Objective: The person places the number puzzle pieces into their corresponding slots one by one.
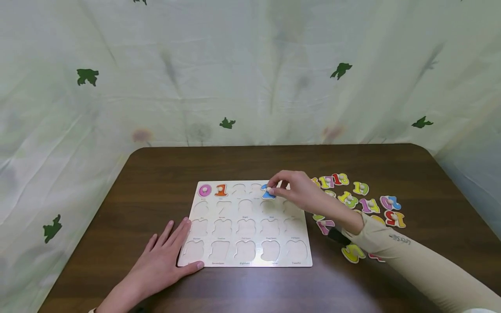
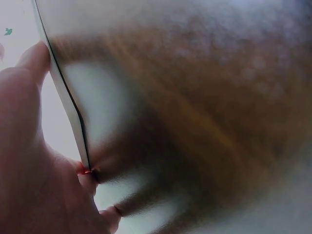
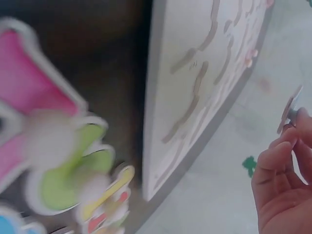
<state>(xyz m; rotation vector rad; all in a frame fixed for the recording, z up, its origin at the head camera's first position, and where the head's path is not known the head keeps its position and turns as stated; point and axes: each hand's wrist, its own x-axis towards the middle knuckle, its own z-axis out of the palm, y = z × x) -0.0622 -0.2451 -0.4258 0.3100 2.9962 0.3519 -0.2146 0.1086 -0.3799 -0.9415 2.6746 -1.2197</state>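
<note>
A white number puzzle board [image 1: 258, 219] with rows of shaped recesses lies on the table. In its top row sit a pink 0 piece [image 1: 205, 190] and an orange 1 piece [image 1: 221, 190]. My right hand [image 1: 299, 189] pinches a blue number 2 puzzle piece [image 1: 268, 195] by its knob, over the top row right of the middle. The right wrist view shows this piece [image 3: 291, 109] tilted between the fingertips, raised off the board. My left hand [image 1: 160, 256] lies with spread fingers along the board's left edge, its thumb at the lower left corner.
Right of the board, several colourful number pieces lie scattered, among them a yellow one [image 1: 353, 253] and a red-and-orange one [image 1: 395, 218]; my right forearm covers some. The dark wooden table [image 1: 164, 174] ends at a pale curtain [image 1: 250, 87] behind.
</note>
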